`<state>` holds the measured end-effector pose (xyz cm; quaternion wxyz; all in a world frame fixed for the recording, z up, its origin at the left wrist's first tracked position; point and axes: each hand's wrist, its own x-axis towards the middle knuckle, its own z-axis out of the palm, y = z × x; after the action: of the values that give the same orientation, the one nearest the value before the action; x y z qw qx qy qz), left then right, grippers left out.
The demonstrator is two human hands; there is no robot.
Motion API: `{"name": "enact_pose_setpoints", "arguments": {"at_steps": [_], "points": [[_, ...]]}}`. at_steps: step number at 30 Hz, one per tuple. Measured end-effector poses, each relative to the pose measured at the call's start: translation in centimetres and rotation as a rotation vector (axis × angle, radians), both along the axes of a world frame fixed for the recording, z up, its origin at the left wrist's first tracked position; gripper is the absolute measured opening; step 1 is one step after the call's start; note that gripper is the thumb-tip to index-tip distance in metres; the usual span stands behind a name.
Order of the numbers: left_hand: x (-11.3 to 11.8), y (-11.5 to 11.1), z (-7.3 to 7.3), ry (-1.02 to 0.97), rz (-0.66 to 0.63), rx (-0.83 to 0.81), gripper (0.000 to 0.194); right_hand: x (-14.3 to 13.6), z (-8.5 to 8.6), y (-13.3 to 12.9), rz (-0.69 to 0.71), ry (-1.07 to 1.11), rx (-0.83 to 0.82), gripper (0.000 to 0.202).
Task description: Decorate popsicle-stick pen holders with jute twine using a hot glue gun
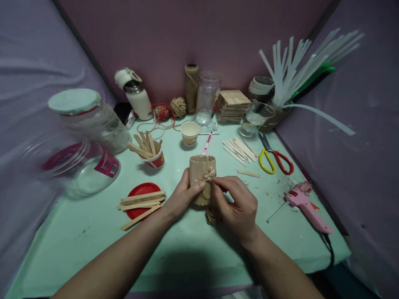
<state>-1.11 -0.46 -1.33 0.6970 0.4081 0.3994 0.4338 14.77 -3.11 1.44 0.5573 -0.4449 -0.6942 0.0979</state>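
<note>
Stick-walled holder (197, 168) was held upright just above the near middle of the worktop (84, 249), its left side gripped by the left hand (182, 196). The right hand (237, 203) was brought to the front, its thumb and forefinger set narrowly beside a small flower (209, 174); whether anything was pinched between them could not be told.

Much of the work appeared to be done. The wall of upright sticks had been joined, and no large gap was shown on the visible side. The flower had been placed high on the front, and twine (204, 197) was seen lower down. Whether the flower had been firmly fixed could not be judged, since its edge was partly covered by the fingers.

What was left seemed to be finishing at the front: a twine bundle (213, 216) was seen loose below the holder, apparently not yet trimmed or tidied. Spare sticks (141, 196) were left across a red lid (145, 187), and more were stood in a red paper cup (158, 161). Thin strips (240, 149) were laid out beyond the right hand. Neither the scissors (274, 153) nor the glue gun (308, 206) was being held; both were left lying to the right.
</note>
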Motion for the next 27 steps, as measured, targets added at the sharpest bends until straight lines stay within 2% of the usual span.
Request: {"name": "enact_pose_setpoints", "arguments": {"at_steps": [14, 27], "points": [[0.1, 0.09, -0.02, -0.031, 0.032, -0.012, 0.057, -0.07, -0.09, 0.0, 0.053, -0.005, 0.001, 0.026], [0.24, 0.0, -0.08, -0.061, 0.076, -0.036, 0.054, -0.15, -0.35, -0.12, 0.064, -0.103, 0.067, 0.032]]}}
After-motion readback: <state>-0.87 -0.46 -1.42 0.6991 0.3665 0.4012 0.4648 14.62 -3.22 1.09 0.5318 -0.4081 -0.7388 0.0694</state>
